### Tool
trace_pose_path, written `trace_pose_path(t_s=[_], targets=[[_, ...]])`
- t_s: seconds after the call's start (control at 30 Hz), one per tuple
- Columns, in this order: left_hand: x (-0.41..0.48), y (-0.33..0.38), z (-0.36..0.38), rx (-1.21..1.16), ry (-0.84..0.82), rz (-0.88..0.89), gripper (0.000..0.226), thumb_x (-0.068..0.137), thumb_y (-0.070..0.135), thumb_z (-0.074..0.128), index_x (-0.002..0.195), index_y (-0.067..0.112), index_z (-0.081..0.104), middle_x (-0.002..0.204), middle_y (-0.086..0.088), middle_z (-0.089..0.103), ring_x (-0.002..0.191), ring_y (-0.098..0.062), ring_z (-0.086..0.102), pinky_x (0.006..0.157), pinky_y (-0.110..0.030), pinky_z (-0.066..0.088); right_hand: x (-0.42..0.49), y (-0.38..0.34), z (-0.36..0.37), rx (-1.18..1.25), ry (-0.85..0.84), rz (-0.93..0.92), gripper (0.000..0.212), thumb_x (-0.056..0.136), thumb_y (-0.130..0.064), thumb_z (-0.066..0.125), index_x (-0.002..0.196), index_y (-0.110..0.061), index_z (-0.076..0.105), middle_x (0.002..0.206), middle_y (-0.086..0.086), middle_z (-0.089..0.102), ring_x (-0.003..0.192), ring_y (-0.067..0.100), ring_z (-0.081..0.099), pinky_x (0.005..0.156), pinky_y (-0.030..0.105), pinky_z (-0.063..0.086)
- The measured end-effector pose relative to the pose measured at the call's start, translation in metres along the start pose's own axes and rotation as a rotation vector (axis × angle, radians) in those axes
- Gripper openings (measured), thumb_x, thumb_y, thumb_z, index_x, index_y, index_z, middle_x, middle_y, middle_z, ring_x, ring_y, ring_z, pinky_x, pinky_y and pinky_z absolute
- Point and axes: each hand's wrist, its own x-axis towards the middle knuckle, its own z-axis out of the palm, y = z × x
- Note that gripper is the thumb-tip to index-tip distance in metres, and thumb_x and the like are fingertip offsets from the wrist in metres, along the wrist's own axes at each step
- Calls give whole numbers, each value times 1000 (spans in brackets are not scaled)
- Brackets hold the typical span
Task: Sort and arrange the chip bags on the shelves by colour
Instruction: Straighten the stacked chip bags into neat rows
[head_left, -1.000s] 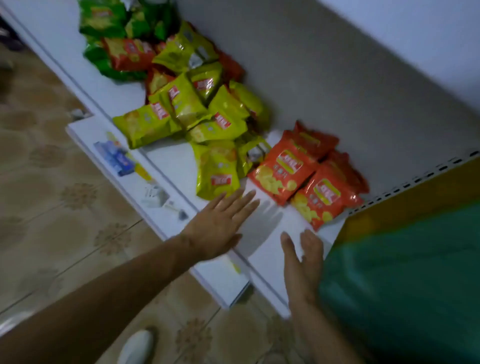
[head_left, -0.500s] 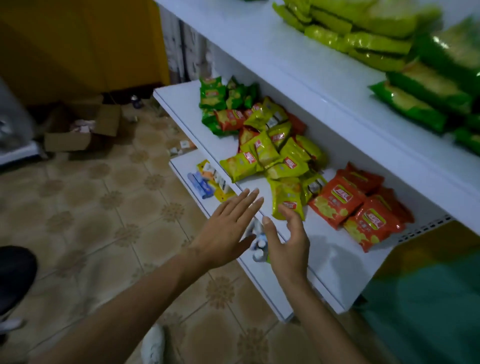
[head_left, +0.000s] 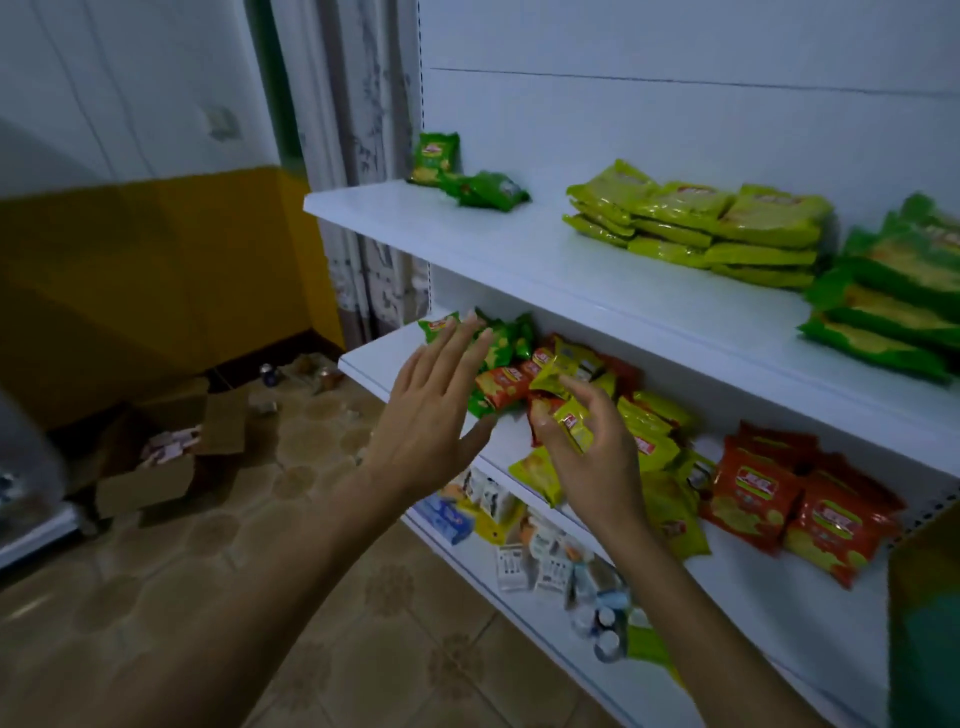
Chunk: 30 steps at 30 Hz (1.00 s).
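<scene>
Since half-second back: both hands lifted from lower shelf edge to middle shelf (head_left: 387, 358); left hand (head_left: 436, 410) fingers straight, apart, empty; right hand (head_left: 587, 457) fingers curled at yellow bag (head_left: 570, 422), grip cannot tell; mixed chip bags (head_left: 506, 384) centre frame, unsorted; judged: next pick starting.

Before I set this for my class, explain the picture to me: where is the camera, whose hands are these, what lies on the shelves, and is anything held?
No machine here: a person wears one camera on the head, looking down at their own bare hands. The left hand is open, fingers straight, before the mixed pile of green, red and yellow chip bags on the middle shelf. The right hand appears to pinch a yellow bag at that pile. Red bags lie further right; yellow stacks and green stacks sit on the top shelf.
</scene>
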Motion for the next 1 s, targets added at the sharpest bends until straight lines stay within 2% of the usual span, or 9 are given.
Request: trace_pose_path(t_s=[0.1,0.2,0.3,0.4,0.47,0.57,0.7,0.9,1.0], targets=[[14,-11,14,-65,-16,26,77,92,53,38,154,15,14,162,-5,8,150,-21,6,119,-39,16,8,4,9,-40,52,17,35,91,-28,65,124,-30,54,122,-16,55,114,-4,48,95,15,40],[31,-34,31,-132,-20,26,78,92,56,35,155,17,13,163,-2,6,150,-18,4,120,-38,14,34,3,17,-47,78,9,30,91,-27,64,116,-40,53,118,-21,55,112,-4,49,92,14,39],[57,-66,49,-167,-29,24,78,91,57,34,155,21,9,163,1,3,150,-16,2,120,-41,17,71,8,32,-59,117,-20,24,91,-25,64,114,-29,59,115,-13,61,111,3,54,90,18,43],[89,-106,66,-147,-43,53,77,91,57,35,155,22,9,163,1,4,150,-16,3,119,-44,22,126,14,57,-62,111,-55,23,91,-28,63,114,-23,62,113,-14,62,109,0,54,91,18,44],[117,-139,72,-116,-56,76,78,91,58,38,155,23,9,163,1,2,150,-18,4,118,-44,22,176,13,80,-66,83,-91,23,92,-29,62,114,-22,62,113,-14,61,109,0,53,91,17,42],[164,-189,71,-60,-55,86,78,93,52,51,154,23,12,163,0,0,150,-21,6,116,-46,25,263,5,110,-118,-38,-149,26,91,-31,62,115,-20,62,117,-7,62,114,10,53,94,29,45],[216,-237,72,-7,-32,60,76,89,43,63,151,22,24,162,-2,7,146,-25,19,110,-47,34,363,7,137,-269,-176,-164,30,91,-34,62,117,-18,61,123,-1,60,116,16,52,95,32,44],[268,-273,104,-66,-69,21,70,92,48,56,151,28,24,163,4,4,146,-19,15,114,-33,20,427,53,166,-503,-254,-117,40,91,-36,62,125,-17,55,132,4,50,125,20,43,97,35,41],[304,-289,123,-87,-70,54,67,92,50,53,149,26,29,162,0,13,144,-23,23,113,-38,27,447,75,174,-588,-247,-118,50,90,-36,62,134,-17,47,140,6,42,129,23,38,100,36,40]])
